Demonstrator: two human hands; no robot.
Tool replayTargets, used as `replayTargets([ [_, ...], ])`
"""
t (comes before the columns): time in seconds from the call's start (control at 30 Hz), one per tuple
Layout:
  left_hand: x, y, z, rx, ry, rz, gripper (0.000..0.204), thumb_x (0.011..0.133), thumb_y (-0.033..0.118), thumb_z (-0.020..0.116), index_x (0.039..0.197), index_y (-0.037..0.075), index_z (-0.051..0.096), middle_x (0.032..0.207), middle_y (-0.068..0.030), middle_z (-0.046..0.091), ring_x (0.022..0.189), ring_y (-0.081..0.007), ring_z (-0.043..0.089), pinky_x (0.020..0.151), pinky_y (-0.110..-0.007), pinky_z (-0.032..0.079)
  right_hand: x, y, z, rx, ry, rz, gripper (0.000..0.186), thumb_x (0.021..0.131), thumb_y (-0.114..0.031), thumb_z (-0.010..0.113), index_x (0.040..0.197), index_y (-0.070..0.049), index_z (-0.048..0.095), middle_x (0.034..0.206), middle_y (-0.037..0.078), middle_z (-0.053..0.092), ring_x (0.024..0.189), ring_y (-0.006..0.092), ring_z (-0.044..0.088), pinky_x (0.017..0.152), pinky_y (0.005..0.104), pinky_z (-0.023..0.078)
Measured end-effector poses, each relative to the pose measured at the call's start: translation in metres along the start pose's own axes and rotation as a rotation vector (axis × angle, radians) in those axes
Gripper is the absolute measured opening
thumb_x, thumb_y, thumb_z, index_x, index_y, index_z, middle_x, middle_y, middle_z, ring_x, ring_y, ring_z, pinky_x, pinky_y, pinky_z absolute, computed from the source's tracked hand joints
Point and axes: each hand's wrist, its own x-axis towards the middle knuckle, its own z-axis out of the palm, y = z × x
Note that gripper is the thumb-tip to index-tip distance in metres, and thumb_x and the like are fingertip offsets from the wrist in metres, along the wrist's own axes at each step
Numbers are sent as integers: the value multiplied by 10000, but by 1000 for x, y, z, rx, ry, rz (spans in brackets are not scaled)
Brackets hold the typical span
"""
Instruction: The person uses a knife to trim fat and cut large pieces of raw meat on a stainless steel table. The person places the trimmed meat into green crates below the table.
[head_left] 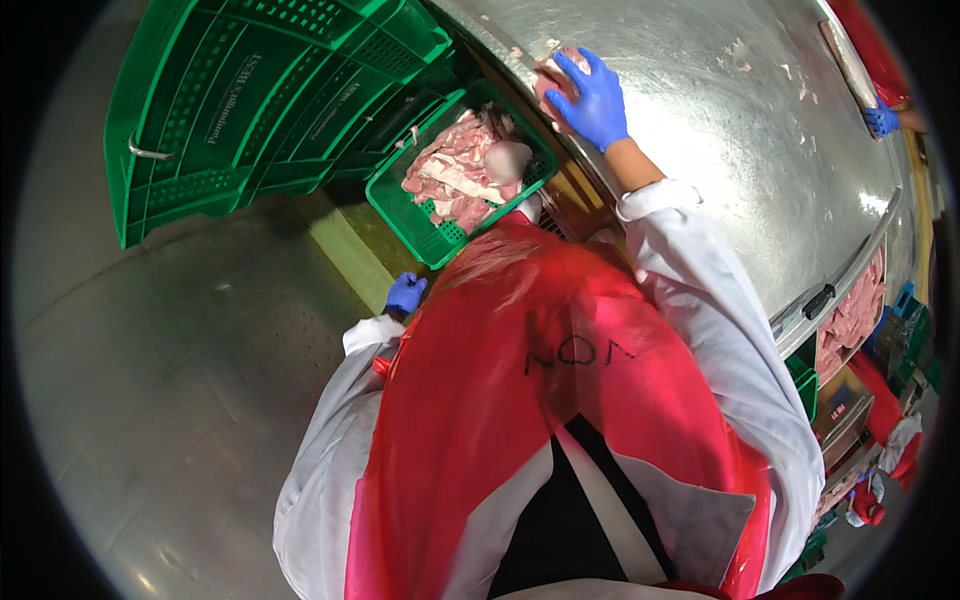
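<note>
My right hand [592, 100], in a blue glove, grips a piece of raw meat [545, 88] at the left edge of the metal table [690, 110]. Its thumb and fingers are spread around the meat. Below that edge sits a green crate [403, 222] of pale pink meat trimmings [455, 165], with a rounded whitish blob [507, 162] over them. My left hand [405, 293], also gloved in blue, hangs low beside my red apron [540, 320], near the crate's front corner. Its fingers are partly hidden, and nothing shows in it.
Tall green crates [230, 110] stand at the upper left, beside the grey floor [190, 370]. A black-handled tool [819, 300] lies at the table's right rim. Another person's gloved hand [882, 118] is across the table. More meat [853, 312] fills a container at right.
</note>
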Motion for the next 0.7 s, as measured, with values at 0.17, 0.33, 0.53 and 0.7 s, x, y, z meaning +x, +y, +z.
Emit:
replayTargets([
  [0.17,24,31,-18,85,-21,-15,365,858,376,737,941,60,574,784,-133,641,728,-304,623,710,-420,500,28,-65,19,203,-212,-238,625,800,-370,762,1384,-226,591,1402,243,506,1224,450,535,1036,519,451],
  [0.33,66,33,-37,104,-13,34,379,850,391,746,932,55,590,813,-147,660,767,-327,648,722,-427,507,-11,-122,13,215,-308,-88,670,858,-330,731,1468,-182,495,1488,237,432,1311,441,469,1091,491,419],
  [0.53,117,48,-43,278,-78,138,408,847,428,726,931,48,602,893,-186,670,867,-389,643,779,-450,499,-153,-42,-138,-120,-47,284,514,911,-211,709,1364,-14,566,1374,228,563,1226,405,567,1043,468,448],
  [0.7,149,82,-29,363,-46,141,387,857,422,727,893,53,615,862,-173,666,828,-366,643,753,-444,504,-334,8,-278,-809,177,637,615,905,-233,703,1425,5,477,1392,230,543,1296,400,497,1105,475,377],
])
